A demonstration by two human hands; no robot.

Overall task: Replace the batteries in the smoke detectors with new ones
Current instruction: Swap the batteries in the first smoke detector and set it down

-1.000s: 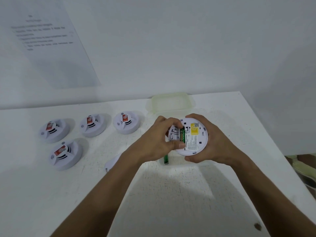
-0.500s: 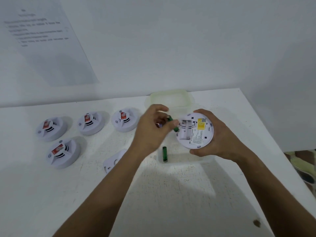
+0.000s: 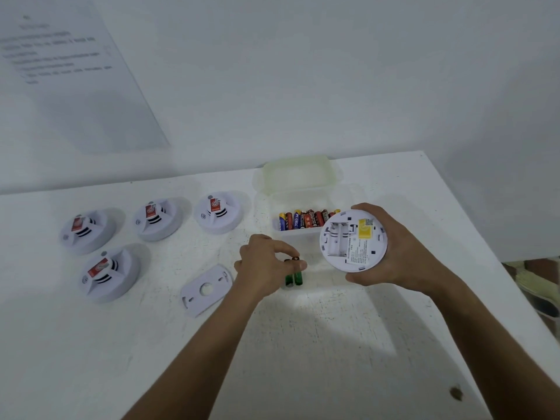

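My right hand (image 3: 403, 253) grips a white smoke detector (image 3: 353, 241) with its back towards me; the battery bay shows no batteries. My left hand (image 3: 263, 265) pinches the top of a green battery (image 3: 298, 277) that stands on the white table (image 3: 303, 344) beside a second green battery (image 3: 288, 278). A clear plastic box (image 3: 306, 234) just behind them holds several fresh red and blue batteries (image 3: 303, 219). The detector's white mounting plate (image 3: 207, 289) lies flat to the left of my left hand.
Several more white smoke detectors with red stickers (image 3: 218, 212) (image 3: 154, 219) (image 3: 86, 230) (image 3: 109, 272) sit at the left. The box's pale lid (image 3: 298, 174) lies behind it. A printed sheet (image 3: 69, 74) hangs on the wall. The table's right edge runs close by.
My left hand pulled a green battery out of the detector and carried it down to the table beside the other green one. The battery box is now uncovered to view.
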